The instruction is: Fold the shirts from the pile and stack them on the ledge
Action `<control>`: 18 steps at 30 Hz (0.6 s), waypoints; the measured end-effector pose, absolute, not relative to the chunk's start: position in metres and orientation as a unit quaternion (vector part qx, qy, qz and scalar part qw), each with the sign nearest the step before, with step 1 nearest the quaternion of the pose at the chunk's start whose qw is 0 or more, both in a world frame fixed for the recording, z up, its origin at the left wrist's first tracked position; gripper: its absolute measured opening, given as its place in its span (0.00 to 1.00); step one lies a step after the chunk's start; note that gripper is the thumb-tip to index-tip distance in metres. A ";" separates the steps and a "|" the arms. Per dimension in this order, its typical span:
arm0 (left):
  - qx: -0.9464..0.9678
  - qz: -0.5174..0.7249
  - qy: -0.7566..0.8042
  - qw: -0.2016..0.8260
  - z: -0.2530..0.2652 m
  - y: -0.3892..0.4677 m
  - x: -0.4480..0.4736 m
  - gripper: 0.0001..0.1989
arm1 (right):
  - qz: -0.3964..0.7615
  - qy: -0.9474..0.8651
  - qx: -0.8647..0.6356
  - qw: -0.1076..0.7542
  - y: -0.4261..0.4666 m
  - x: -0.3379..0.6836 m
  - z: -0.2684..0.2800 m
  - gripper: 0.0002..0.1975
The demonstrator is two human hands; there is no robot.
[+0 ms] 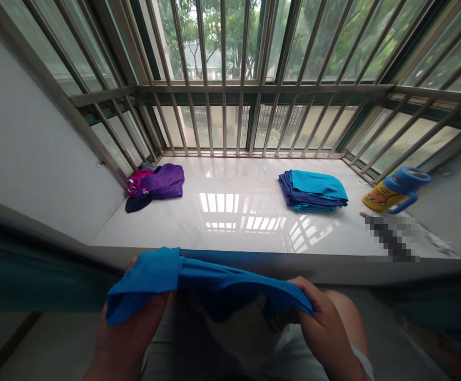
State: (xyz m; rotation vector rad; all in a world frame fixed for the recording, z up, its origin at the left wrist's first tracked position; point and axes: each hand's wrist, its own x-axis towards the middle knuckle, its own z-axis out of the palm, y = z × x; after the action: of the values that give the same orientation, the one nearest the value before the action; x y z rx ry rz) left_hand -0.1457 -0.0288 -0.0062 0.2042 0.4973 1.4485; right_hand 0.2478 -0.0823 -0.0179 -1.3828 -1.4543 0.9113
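Note:
A bright blue piece of fabric (218, 280), perhaps a garment, stretches between my two hands in front of the sill. My left hand (133, 330) grips its left end from beneath, where a broad folded flap drapes over the fingers and hides most of them. At the other end, my right hand (319, 315) pinches the cloth between thumb and fingers. The middle sags a little, with a darker fold underneath. On the sill beyond lies a neat stack of folded blue and navy cloth (313, 190).
On the white glossy sill (234, 233), a purple cloth (166, 181) and a dark-brimmed cap (138, 203) lie at the left. A blue and yellow handled bottle (397, 190) leans at the right, near a pixelated patch. Metal bars (224, 121) enclose the window.

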 end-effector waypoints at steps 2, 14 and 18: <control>0.074 0.692 0.266 0.667 -0.006 -0.029 -0.144 0.12 | 0.331 -0.624 -0.552 0.444 -0.085 0.253 -0.013 0.16; 0.162 0.616 0.425 0.643 0.016 -0.047 -0.086 0.21 | 0.383 -0.576 -0.564 0.451 -0.100 0.231 -0.016 0.28; 0.392 0.319 0.418 0.755 -0.024 -0.076 -0.053 0.31 | 0.405 -0.652 -0.505 0.395 -0.108 0.189 -0.040 0.30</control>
State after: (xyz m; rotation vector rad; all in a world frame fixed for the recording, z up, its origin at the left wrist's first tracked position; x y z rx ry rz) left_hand -0.0532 -0.0760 -0.0235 0.8550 0.9113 0.6969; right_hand 0.1891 -0.1078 -0.0403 -1.2811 -1.6533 1.0275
